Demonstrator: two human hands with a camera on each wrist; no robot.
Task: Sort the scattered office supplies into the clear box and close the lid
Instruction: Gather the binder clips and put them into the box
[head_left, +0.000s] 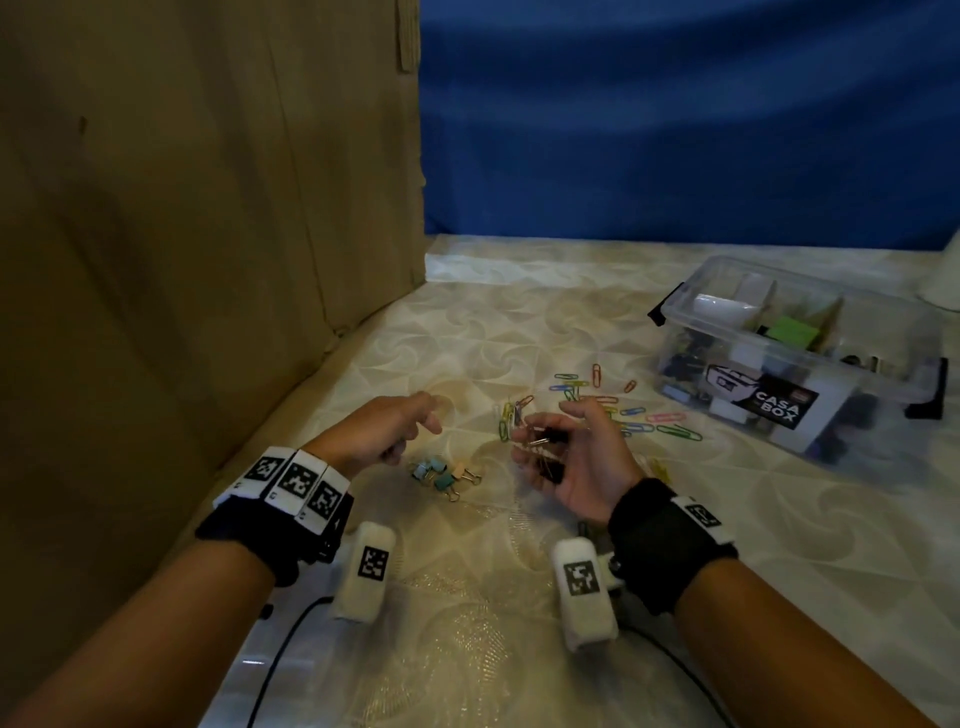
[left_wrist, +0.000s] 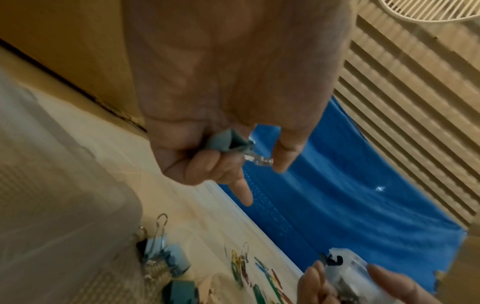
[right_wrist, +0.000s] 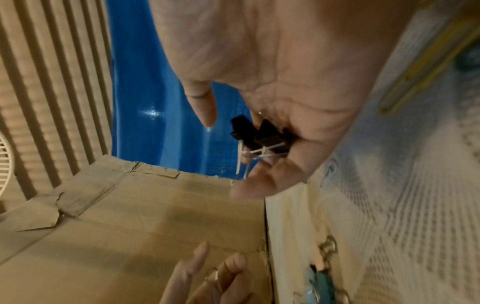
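Observation:
My left hand (head_left: 395, 431) hovers over the table with its fingers curled, pinching a grey-blue binder clip (left_wrist: 231, 142). My right hand (head_left: 545, 436) is palm up beside it, its fingers curled around black binder clips (right_wrist: 257, 137) lying in the palm. Between the hands, several pastel binder clips (head_left: 441, 475) lie on the tablecloth. Coloured paper clips (head_left: 649, 421) are scattered just beyond my right hand. The clear box (head_left: 883, 415) stands at the right with its top open. Its compartments hold white, green and dark supplies.
A tall cardboard wall (head_left: 208, 234) runs along the left side of the table. A blue cloth (head_left: 675, 130) hangs at the back. Yellow stick-like items (right_wrist: 426, 67) lie near my right wrist. Black cables (head_left: 280, 665) trail from both wristbands across the front.

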